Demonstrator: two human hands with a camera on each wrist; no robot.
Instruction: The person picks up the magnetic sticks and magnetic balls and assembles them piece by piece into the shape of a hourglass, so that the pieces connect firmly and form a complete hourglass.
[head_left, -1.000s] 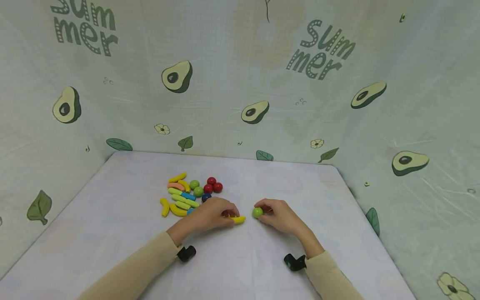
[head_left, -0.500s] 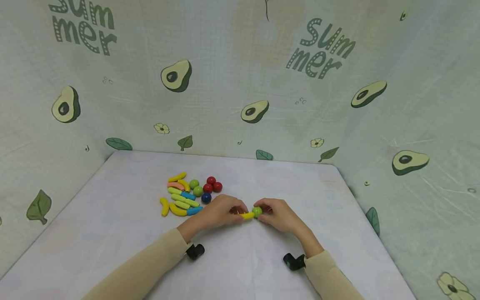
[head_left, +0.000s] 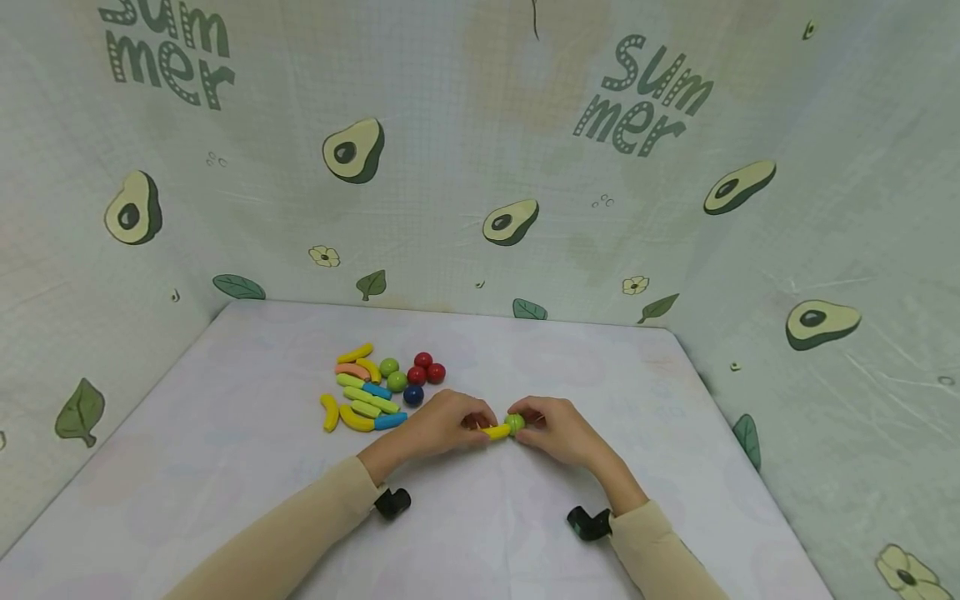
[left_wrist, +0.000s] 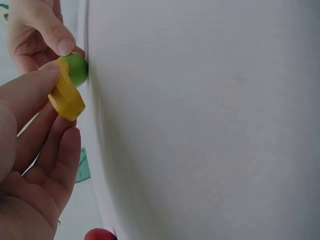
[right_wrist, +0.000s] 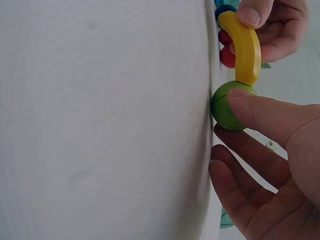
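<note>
My left hand [head_left: 442,423] pinches a small yellow toy banana [head_left: 496,432] between thumb and fingers. Opposite it, my right hand [head_left: 561,430] holds a green grooved ball [head_left: 515,423] at the table surface. One end of the banana [right_wrist: 246,50] meets the side of the green ball [right_wrist: 227,111] in the right wrist view. Seen from the left wrist, the banana's near end [left_wrist: 67,100] points back toward my left palm, with the ball [left_wrist: 77,70] just beyond it.
Left of my hands lie several loose toy pieces: red balls [head_left: 437,373], a dark blue ball [head_left: 413,395], green balls [head_left: 397,382], yellow bananas [head_left: 330,413], light green sticks [head_left: 365,409], a blue stick [head_left: 390,421] and an orange piece [head_left: 352,372]. A printed cloth [head_left: 435,275] surrounds the white table [head_left: 600,367].
My left hand has moved right with the banana, bringing its end against the green ball. The blue stick and dark blue ball are now uncovered. My right hand has stayed almost still.
</note>
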